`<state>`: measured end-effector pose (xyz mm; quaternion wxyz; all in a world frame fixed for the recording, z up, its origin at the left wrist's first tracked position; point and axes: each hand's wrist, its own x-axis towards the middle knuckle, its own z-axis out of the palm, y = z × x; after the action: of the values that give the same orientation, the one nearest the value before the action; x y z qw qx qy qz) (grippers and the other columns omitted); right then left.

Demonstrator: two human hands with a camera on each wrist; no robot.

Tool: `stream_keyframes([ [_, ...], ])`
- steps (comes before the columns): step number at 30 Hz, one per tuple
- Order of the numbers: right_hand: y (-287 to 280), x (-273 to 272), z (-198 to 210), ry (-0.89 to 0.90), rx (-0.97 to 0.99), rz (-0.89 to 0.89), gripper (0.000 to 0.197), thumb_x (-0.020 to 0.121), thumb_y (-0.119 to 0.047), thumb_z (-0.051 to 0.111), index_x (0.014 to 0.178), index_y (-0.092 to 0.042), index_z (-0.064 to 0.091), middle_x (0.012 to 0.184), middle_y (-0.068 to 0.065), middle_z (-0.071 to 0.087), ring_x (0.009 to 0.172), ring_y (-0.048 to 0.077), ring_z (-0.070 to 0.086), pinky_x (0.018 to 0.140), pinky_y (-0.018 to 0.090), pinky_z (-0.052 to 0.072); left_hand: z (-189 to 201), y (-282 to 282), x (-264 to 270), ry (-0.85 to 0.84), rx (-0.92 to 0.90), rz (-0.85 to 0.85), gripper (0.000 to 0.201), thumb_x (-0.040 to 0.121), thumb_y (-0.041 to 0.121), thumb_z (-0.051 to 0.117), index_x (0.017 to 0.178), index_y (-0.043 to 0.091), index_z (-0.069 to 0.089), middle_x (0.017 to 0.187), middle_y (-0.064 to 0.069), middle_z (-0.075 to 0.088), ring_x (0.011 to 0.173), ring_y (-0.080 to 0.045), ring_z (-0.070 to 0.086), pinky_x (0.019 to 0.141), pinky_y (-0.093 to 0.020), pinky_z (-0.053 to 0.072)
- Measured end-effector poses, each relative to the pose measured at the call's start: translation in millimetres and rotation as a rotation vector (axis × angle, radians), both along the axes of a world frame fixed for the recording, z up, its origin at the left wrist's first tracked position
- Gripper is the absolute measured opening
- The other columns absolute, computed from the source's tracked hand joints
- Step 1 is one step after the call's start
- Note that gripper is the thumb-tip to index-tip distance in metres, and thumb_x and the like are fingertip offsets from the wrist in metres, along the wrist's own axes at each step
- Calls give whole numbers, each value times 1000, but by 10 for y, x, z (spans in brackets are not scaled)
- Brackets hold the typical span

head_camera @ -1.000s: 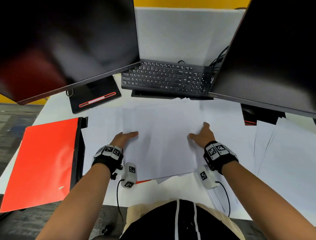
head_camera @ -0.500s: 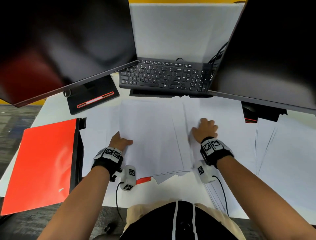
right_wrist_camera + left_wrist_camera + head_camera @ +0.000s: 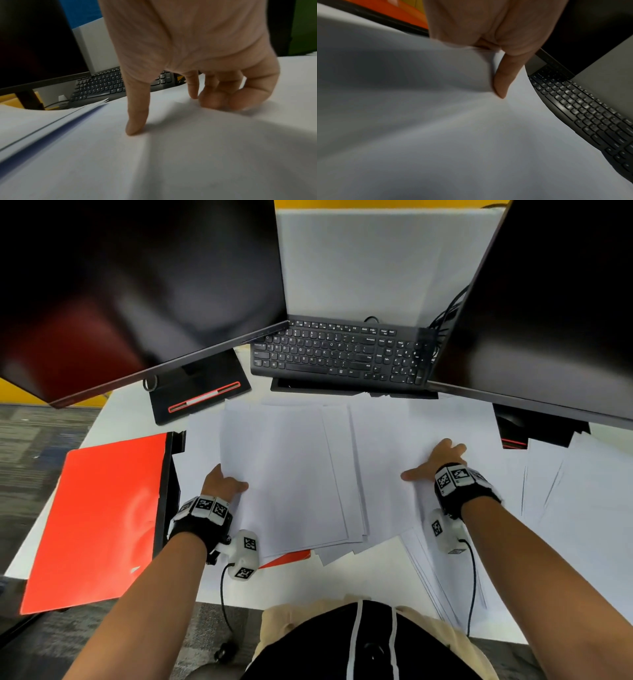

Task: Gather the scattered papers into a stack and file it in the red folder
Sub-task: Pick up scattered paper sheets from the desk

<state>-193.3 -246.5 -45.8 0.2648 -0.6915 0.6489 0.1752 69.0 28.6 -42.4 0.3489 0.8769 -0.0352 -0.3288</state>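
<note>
A loose stack of white papers (image 3: 291,474) lies in the middle of the white desk. My left hand (image 3: 222,484) pinches the stack's left edge. Its thumb (image 3: 502,81) lies on top and the fingers are hidden under the sheets. My right hand (image 3: 435,463) presses down on sheets to the right of the stack, thumb (image 3: 137,119) stretched out and fingertips on the paper. More white sheets (image 3: 582,508) lie fanned out at the far right. The red folder (image 3: 96,518) lies open at the desk's left edge. A red corner (image 3: 287,558) shows under the stack.
A black keyboard (image 3: 339,354) sits just behind the papers. Two dark monitors (image 3: 137,285) overhang the desk on the left and right, with their stands (image 3: 198,392) on it. Further sheets (image 3: 442,577) hang toward the near desk edge at the right.
The sheets were drawn together toward the middle. My right hand then moved right onto sheets farther out. My left hand went from lying flat to pinching the stack's left edge.
</note>
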Motion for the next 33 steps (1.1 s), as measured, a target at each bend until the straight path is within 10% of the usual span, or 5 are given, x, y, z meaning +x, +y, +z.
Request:
stream_keyframes([
  [7,52,-26,-31,6,117,59,100,62,-61,74,139,-10,35,144,16,39,136,39,31,112,49,28,32,38,-11,29,-6,18,60,84,-6,64,139,-3,41,141,-21,49,130,-35,47,107,-37,35],
  [16,257,59,71,-333,-67,66,6,89,-5,50,91,-6,56,113,18,60,111,33,54,87,32,41,59,176,83,16,-77,42,56,83,-8,64,135,0,45,136,-20,54,125,-36,51,101,-37,39],
  [18,303,97,49,-363,-43,11,8,89,-7,50,82,-10,53,93,4,54,106,25,49,85,29,38,55,215,132,18,-82,48,55,82,-10,64,133,-2,47,135,-21,55,124,-37,52,102,-39,39],
  [22,425,227,100,-342,94,-68,51,86,-16,61,132,-3,45,135,12,49,124,30,49,94,29,42,45,241,139,17,-26,23,58,80,-8,67,135,-1,47,134,-20,55,125,-37,51,106,-40,40],
  [33,467,334,170,-253,193,-10,81,83,-31,67,147,-6,24,150,15,29,138,31,31,109,35,33,-37,163,65,36,65,0,60,81,-5,67,137,-3,45,137,-22,52,126,-37,50,104,-38,39],
])
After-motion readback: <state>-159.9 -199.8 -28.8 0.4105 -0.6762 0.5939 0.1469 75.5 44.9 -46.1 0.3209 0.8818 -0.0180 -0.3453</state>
